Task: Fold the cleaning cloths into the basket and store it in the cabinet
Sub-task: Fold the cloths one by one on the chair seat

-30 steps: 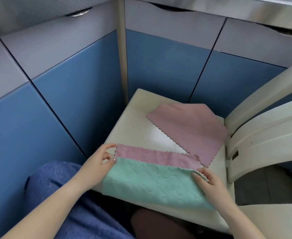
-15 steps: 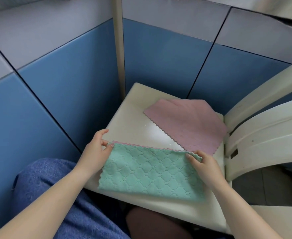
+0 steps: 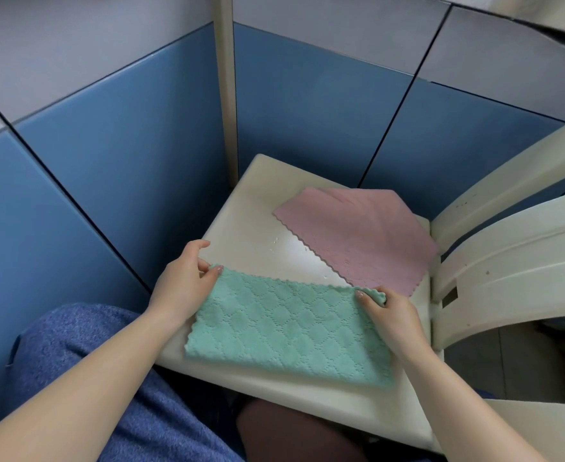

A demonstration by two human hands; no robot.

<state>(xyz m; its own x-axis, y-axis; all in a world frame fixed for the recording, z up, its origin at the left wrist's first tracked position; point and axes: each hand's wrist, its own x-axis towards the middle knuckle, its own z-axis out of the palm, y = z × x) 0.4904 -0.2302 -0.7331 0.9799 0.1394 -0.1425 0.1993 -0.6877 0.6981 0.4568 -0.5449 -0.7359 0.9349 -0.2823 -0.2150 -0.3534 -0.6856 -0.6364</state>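
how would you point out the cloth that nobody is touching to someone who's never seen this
Start at the cream plastic chair seat tucked into the blue cabinet corner. At its far right lies the pink cloth with zigzag edges, flat and untouched. The quilted green cloth nearer the person is pinched by both hands.

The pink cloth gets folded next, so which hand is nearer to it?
Right. The right hand pinches the green cloth corner just below the pink cloth; the left hand grips the far corner, well left.
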